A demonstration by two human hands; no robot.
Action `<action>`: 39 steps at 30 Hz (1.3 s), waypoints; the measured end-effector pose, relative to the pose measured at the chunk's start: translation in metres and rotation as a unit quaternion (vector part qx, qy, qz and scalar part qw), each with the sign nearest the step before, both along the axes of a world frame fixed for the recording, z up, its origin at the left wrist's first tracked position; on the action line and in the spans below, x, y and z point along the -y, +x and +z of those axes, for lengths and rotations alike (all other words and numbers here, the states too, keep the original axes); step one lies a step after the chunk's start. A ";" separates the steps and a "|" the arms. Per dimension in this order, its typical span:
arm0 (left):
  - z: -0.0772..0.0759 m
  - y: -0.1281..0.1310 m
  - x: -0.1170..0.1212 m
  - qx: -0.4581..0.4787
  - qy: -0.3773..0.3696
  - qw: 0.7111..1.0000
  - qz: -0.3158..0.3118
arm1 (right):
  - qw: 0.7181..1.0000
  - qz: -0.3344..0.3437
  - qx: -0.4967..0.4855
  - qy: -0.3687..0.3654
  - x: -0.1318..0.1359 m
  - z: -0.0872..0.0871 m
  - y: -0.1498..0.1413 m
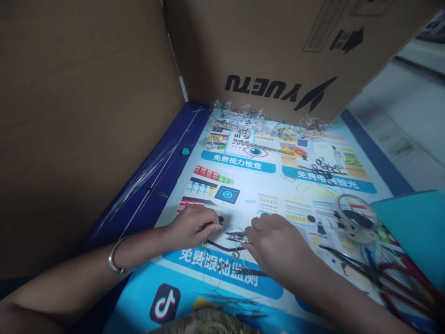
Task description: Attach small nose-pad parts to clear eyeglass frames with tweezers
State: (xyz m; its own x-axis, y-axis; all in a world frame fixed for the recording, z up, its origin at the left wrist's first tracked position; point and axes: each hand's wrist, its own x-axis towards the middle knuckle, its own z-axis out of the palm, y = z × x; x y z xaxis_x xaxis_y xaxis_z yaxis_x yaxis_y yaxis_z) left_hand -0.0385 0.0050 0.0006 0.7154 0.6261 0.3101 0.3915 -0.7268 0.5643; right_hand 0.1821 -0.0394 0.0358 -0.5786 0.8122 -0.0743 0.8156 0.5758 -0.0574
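My left hand (195,226) is closed in a pinch over the printed sheet, its fingertips on what looks like the end of a thin wire. A silver bangle (111,257) circles that wrist. Just to the right, my right hand (274,243) is wrapped round a pair of small pliers (237,237), whose pointed jaws face the left fingertips. Their handles are hidden in the palm. Below and between the hands lies a loop of thin wire with clear beads (235,253) on it. A dark slim metal tool (252,271) rests beneath my right hand.
Cardboard panels (243,51) stand at the left and back. Clear beaded wire pieces (250,118) line the back edge. Dark rings (327,166), a tape roll (358,212) and red-handled scissors (378,273) lie to the right. Long thin wires (144,176) lie at the left.
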 end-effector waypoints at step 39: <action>0.000 -0.001 0.001 -0.005 0.024 0.999 -0.021 | 0.997 -0.004 -0.005 0.082 0.006 -0.011 0.001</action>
